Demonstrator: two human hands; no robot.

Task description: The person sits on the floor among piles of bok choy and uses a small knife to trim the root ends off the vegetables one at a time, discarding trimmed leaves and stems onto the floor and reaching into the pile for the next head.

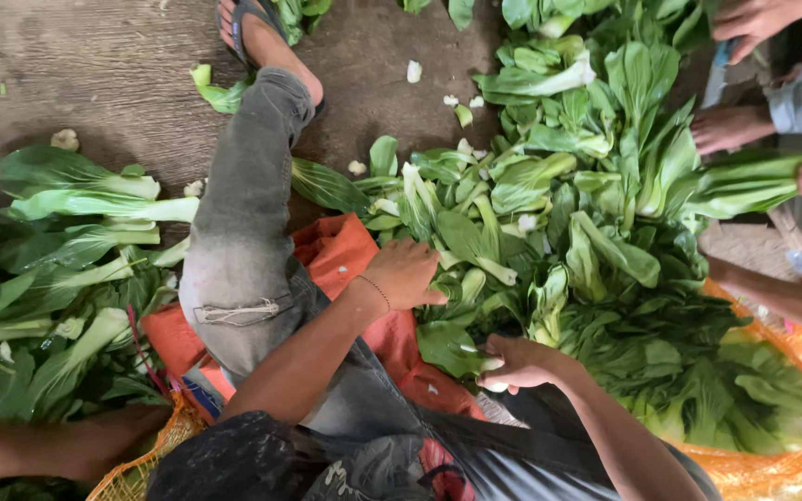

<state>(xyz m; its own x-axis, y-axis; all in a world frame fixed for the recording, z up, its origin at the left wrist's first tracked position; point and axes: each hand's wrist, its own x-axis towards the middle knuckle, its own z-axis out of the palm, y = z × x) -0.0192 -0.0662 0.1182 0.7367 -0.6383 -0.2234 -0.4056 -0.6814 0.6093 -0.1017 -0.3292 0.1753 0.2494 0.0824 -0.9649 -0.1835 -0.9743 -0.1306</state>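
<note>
- Head view shows our left hand (407, 274) resting loosely curled on the leafy greens pile (549, 213), gripping nothing we can make out.
- Our right hand (515, 362) pinches one bok choy (452, 345) by its pale stem base, just below the left hand.
- We judge it light, with floppy, easily bruised leaves; the firm stem is the place to hold.

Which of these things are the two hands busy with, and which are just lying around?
In hand:
- left hand resting on the big heap of leafy green bok choy
- right hand gripping one green bok choy stalk

Lying about:
- orange cloth under the leg
- second pile of bok choy at the left
- white stem scraps on the brown floor
- orange mesh sack
</note>
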